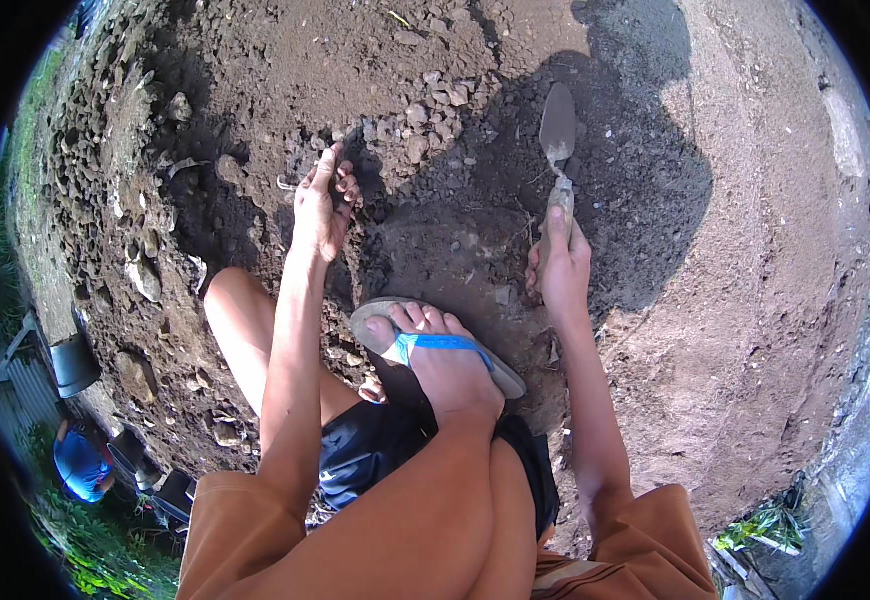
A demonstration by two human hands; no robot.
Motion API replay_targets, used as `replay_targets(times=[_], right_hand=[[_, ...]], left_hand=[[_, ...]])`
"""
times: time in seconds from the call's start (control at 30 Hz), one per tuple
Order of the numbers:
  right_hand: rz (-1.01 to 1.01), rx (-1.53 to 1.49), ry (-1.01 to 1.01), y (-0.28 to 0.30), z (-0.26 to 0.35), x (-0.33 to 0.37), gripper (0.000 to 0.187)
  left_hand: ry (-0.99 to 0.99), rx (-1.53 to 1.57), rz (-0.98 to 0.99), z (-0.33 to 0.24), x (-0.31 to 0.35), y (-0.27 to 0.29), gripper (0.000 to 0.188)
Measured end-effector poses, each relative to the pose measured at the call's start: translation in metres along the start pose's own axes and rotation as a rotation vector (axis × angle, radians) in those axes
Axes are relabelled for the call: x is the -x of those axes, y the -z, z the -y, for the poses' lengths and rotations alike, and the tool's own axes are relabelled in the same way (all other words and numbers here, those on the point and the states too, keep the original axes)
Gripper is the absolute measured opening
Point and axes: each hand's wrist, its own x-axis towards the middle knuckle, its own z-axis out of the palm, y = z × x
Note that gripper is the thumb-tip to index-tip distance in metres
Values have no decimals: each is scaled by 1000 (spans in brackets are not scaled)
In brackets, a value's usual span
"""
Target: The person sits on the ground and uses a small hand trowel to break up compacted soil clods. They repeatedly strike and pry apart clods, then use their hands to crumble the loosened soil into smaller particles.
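Note:
My right hand (pixel 561 265) is closed around the handle of a trowel (pixel 558 128), thumb along the grip. The trowel's pointed metal blade is directed away from me, over shaded, loose dark soil (pixel 635 190). On the left, my left hand (pixel 327 205) hovers by a patch of small stones and clods (pixel 435 115). Its fingers are loosely bent and apart, and I see nothing held in them. Between my arms, below the hands, my foot rests on the dirt in a flip-flop (pixel 445 343) with a blue strap.
Rocky, lumpy earth (pixel 105 180) spreads along the left, with larger stones in it. Smoother, sunlit soil (pixel 745 300) lies to the right. At the lower left are a grey bucket (pixel 75 366) and a person in blue (pixel 82 465). Green plants (pixel 770 525) edge the lower right.

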Motion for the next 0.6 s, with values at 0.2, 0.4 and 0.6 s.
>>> replay_targets(times=[0.2,0.4,0.6], right_hand=[[-182,738,198,43,-13,-50,50],[20,793,683,-16,29,-86,83],[160,854,1092,-130,52,-135,89]], left_hand=[[-104,-166,-238,-2,2,9,41],[-158,-302,-388,-12,-26,-3,63],[-528,-1212,-79,-12,-44,-19,63]])
